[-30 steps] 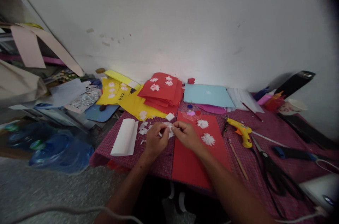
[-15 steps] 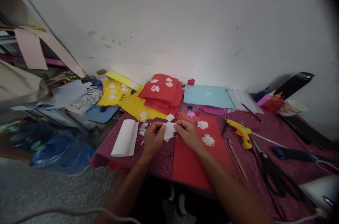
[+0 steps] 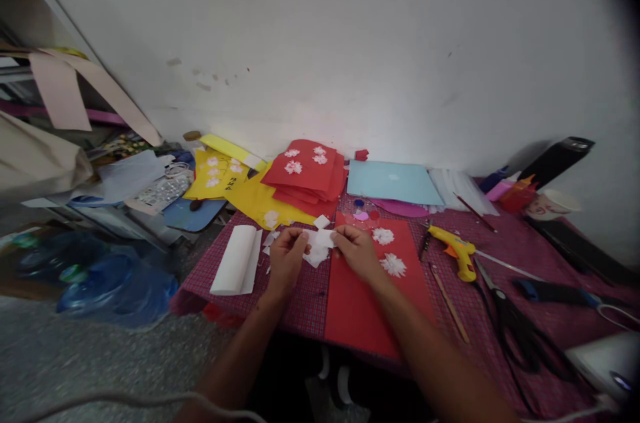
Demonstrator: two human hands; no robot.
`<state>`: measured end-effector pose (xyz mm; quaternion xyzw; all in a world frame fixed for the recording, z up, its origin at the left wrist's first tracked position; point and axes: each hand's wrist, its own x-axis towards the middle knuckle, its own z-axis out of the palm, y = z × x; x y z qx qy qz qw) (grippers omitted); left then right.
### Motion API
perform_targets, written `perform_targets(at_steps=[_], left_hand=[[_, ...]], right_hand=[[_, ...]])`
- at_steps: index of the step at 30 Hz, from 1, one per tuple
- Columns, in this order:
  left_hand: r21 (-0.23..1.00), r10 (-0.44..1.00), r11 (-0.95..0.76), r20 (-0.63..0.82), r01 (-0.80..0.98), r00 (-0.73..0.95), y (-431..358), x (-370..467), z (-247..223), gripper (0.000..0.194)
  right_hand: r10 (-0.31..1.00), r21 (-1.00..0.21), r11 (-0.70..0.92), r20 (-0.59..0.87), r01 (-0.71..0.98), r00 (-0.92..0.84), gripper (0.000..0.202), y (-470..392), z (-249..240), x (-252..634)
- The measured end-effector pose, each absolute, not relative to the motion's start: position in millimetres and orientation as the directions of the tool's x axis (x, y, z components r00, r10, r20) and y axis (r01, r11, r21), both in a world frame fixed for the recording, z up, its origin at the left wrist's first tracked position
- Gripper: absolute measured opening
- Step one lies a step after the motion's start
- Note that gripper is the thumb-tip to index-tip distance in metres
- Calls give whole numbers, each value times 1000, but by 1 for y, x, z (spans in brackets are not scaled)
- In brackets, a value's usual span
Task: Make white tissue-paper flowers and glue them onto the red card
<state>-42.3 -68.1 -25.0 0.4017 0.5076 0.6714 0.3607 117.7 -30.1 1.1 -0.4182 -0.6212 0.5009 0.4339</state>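
We can read no text for certain. A short column of black characters (image 3: 235,183) stands on the yellow sheet (image 3: 206,184) (too small for us to make out), and we find only unclear red markings on the paper cup (image 3: 554,203).

The room looks a bit dim and gray, with the brightest soft glow on the wall (image 3: 320,43) above the blue folder (image 3: 394,183) and a dark shadow beside the black bottle, to the right of the folder. Far right of the folder, the top corner goes all black, and things out at the sides look stretched and bent. Small things near the folder look a little fuzzy.
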Motion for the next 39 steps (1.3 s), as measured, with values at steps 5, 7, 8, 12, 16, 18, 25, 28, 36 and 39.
perform_targets(at_steps=[5, 7, 8, 12, 16, 18, 25, 28, 36, 39], left_hand=[[968, 895, -233, 175, -95, -410, -68, -43, -26, 18], [966, 896, -237, 178, -99, -407, -68, -43, -24, 18], [967, 897, -235, 175, -102, -407, -68, -43, -24, 18], [968, 899, -224, 161, -113, -406, -68, -43, -24, 18], [969, 898, -228, 171, -97, -406, -67, -43, -25, 18], [969, 895, -229, 173, -92, -411, -67, -44, -25, 18], [966, 896, -231, 166, -114, -412, -67, -44, -25, 17], [962, 891, -243, 171, -123, -421, -67, -44, -25, 17], [961, 871, -249, 168, -121, -462, -64, -46, -29, 21], [961, 845, -263, 186, -88, -501, -64, -48, -28, 22]], right_hand=[[961, -987, 151, 131, 64, -242, 29, -29, -2, 117], [964, -987, 146, 128, 62, -233, 28, -28, -3, 118], [964, -988, 145, 127, 62, -233, 28, -28, -3, 118], [962, -987, 142, 119, 78, -245, 29, -28, -2, 118], [965, -986, 134, 107, 101, -240, 30, -26, -3, 118], [966, -986, 134, 107, 100, -237, 30, -25, -5, 119], [975, -992, 102, 85, 74, -206, 27, -25, -7, 119], [976, -993, 102, 87, 66, -197, 26, -24, -8, 120], [982, -994, 95, 85, 53, -171, 27, -21, -14, 123], [988, -997, 69, 63, 39, -138, 27, -17, -15, 126]])
